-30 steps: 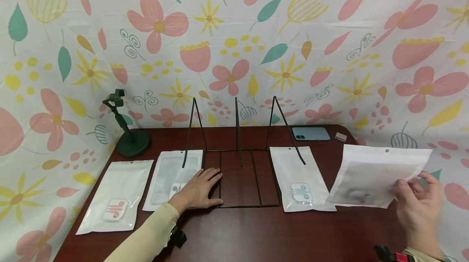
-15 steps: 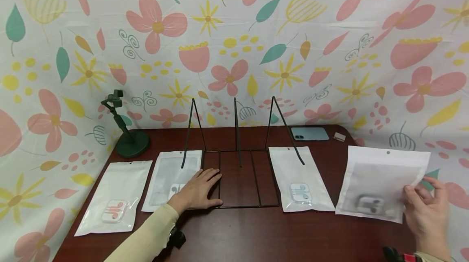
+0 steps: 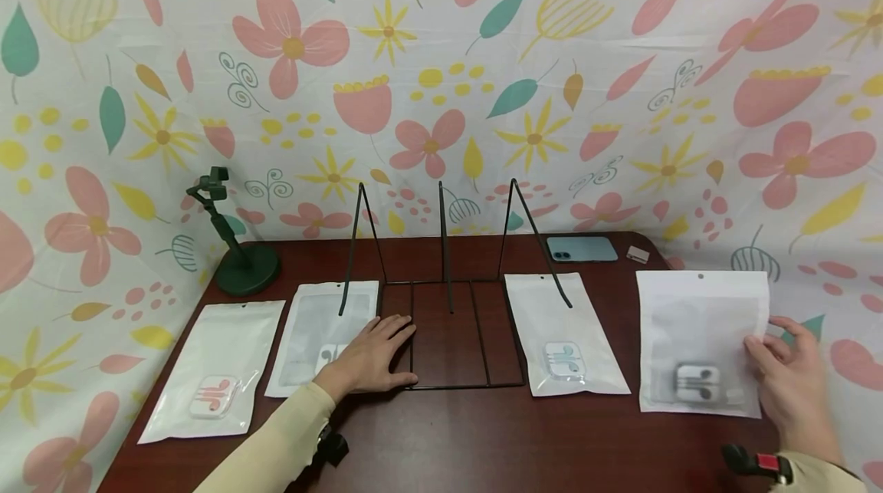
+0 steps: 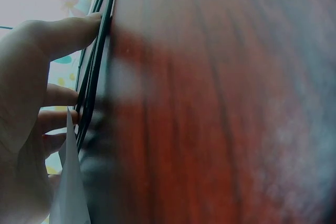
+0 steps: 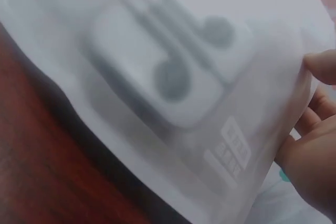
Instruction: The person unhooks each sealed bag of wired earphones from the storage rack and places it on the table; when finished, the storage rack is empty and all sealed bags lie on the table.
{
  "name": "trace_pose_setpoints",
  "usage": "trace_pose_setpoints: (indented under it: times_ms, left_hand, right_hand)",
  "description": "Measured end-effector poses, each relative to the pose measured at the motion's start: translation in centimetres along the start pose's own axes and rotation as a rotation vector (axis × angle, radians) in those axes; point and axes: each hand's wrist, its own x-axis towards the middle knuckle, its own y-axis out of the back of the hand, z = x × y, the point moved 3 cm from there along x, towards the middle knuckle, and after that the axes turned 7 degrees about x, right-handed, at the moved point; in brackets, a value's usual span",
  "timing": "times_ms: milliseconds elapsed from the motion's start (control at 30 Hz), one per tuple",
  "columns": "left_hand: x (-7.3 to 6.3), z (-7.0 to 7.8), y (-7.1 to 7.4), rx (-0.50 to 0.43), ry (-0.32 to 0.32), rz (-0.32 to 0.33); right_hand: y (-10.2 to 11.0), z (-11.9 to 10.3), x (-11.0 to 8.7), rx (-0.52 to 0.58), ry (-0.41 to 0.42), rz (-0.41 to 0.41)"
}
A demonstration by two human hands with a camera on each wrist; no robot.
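In the head view my right hand [image 3: 793, 378] pinches the right edge of a white translucent pouch [image 3: 702, 324]. A boxed pair of earphones [image 5: 168, 61] shows through the pouch in the right wrist view, above a small printed label. My left hand [image 3: 369, 355] lies with spread fingers on the left side of a black wire rack [image 3: 487, 332]. Its thumb and fingers touch the rack's bars [image 4: 97, 51] in the left wrist view. Under and beside that hand is another pouch [image 3: 303, 324], partly covered by it.
A third pouch [image 3: 552, 317] lies at the rack's right, partly behind a wire prong. At the far left lies a pouch with pink earphones [image 3: 234, 347]. A dark green stand [image 3: 248, 269], a light blue phone [image 3: 582, 248] and a small whitish item [image 3: 638, 254] sit along the back.
My right hand has swung the pouch from a tilted, raised pose to nearly upright and square in view, showing the earphones more clearly. The left hand stays on the rack.
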Motion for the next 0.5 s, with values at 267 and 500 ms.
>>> trace_pose_setpoints:
  times_ms: [267, 500]
  left_hand:
    - [0.0, -0.2, 0.1, 0.006, 0.0, 0.003]
    - [0.2, -0.2, -0.2, 0.011, -0.005, 0.01]
  right_hand:
    - [-1.2, 1.2, 2.5, -0.223, -0.065, -0.038]
    - [-1.9, 2.0, 4.0, -0.459, -0.128, -0.073]
